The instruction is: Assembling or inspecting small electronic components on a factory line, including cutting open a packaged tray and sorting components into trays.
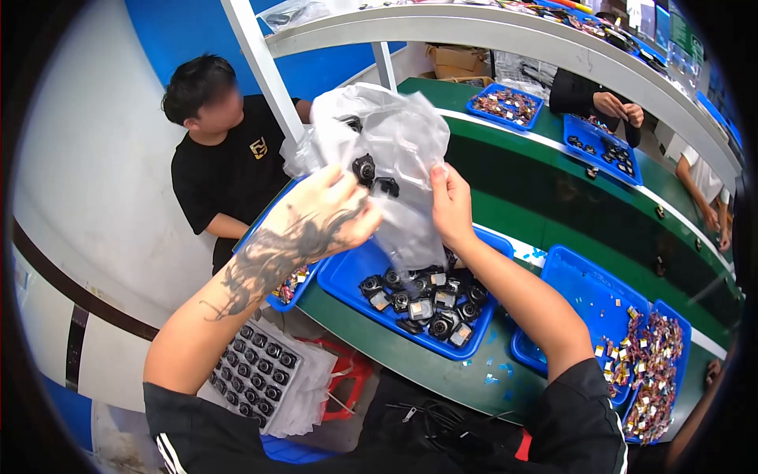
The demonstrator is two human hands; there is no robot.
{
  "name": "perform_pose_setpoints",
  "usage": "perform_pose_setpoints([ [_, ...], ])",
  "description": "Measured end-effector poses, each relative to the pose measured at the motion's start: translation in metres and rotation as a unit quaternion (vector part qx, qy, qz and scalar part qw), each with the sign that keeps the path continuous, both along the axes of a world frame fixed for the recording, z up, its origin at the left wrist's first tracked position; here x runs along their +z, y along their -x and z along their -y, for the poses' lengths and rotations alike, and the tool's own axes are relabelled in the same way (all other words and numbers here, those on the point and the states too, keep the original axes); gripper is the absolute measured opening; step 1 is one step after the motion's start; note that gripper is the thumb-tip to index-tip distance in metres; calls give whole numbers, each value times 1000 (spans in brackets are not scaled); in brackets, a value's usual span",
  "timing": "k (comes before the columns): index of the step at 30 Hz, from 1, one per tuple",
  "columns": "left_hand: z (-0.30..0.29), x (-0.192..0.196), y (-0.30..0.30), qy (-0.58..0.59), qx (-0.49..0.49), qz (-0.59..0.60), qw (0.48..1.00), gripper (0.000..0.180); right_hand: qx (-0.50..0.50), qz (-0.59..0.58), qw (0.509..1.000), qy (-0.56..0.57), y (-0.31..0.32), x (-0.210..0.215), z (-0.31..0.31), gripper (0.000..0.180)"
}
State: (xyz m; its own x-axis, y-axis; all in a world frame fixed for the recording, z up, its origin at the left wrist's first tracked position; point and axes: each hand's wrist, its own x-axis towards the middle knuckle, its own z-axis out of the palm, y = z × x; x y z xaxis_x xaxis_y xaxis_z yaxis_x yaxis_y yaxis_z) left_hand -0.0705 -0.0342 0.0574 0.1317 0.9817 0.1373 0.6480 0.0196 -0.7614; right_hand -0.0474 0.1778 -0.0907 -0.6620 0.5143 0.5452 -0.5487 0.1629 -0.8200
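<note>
A translucent white plastic bag [407, 138] is held up over a blue tray [338, 272]. My left hand [341, 207], at the end of a tattooed forearm, is curled closed on the bag's left side. On the opposite edge, my right hand [452, 207] pinches the plastic between thumb and fingers. Several black camera-like units [363, 170] show in or against the bag, close to my left hand. Below, a heap of similar black units [422, 306], some with light rectangular faces, lies in the tray. The bag's lower end hangs over that heap.
Blue trays of small wired parts [654, 371] stand at right, with a mostly bare blue tray [576, 276] beside them. A compartmented tray of black units [251, 367] sits lower left by a red stool [341, 383]. Co-workers sit around a green conveyor [545, 186]; a metal shelf [505, 31] spans above.
</note>
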Motion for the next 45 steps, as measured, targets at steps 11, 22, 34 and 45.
perform_pose_setpoints([
  [11, 33, -7, -3, -60, -15, -73, 995, 23, 7, -65, 995, 71, 7, 10, -4, 38],
  [22, 95, 5, 15, -208, -21, -141, 968, 23, 10, -102, 994, -48, 30, 70, 2, 35],
  [34, 476, -119, -233, -419, 416, -66, 805, 37, 36, 27, 952, -303, -20, 79, 42, 41],
  [45, 615, -401, -547, -468, 667, -167, 555, 12, 78, 164, 865, -468, -38, 28, 96, 30],
])
